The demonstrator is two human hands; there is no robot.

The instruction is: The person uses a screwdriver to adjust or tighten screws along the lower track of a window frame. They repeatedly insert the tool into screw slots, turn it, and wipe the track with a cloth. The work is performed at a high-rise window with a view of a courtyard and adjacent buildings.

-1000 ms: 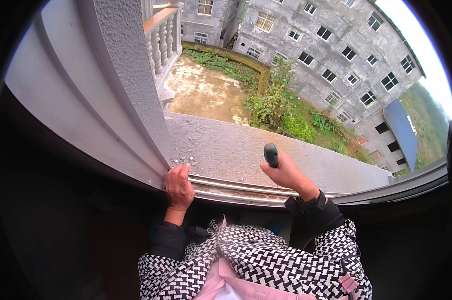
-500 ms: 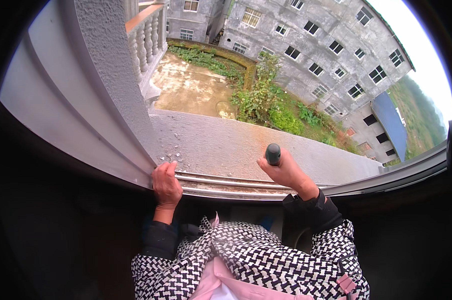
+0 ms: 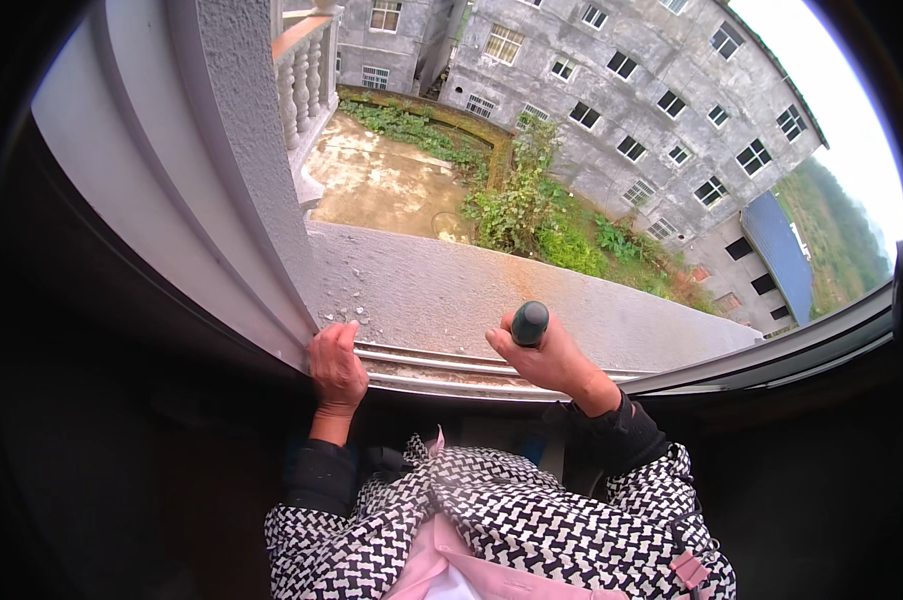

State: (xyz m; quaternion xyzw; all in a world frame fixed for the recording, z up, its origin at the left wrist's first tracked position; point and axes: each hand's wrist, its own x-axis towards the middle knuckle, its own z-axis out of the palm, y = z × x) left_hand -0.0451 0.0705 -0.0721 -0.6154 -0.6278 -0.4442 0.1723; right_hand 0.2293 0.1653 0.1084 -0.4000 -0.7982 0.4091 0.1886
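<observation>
My right hand [image 3: 562, 362] is wrapped round a dark green tool handle [image 3: 530, 324] with a rounded grey end that points up. The rest of that tool is hidden below the fist. Both stand over the right part of the metal window track [image 3: 442, 368], which looks dirty with brown grime between its rails. At the track's left end, my left hand [image 3: 338, 370] is closed with its fingers curled against the lower corner of the white window frame [image 3: 262, 285]. Small pale crumbs [image 3: 347, 300] lie on the rough outer ledge [image 3: 422, 285] just beyond that hand.
Past the ledge there is a drop to a concrete yard [image 3: 387, 175] with green plants [image 3: 542, 215]. A balustrade [image 3: 302, 90] stands at the far left, and a grey building [image 3: 622, 110] rises behind. Another window frame section [image 3: 762, 365] borders the right side.
My right hand has moved left and slightly down along the track with the tool handle. The left hand stays at the frame corner; the view has shifted a little.
</observation>
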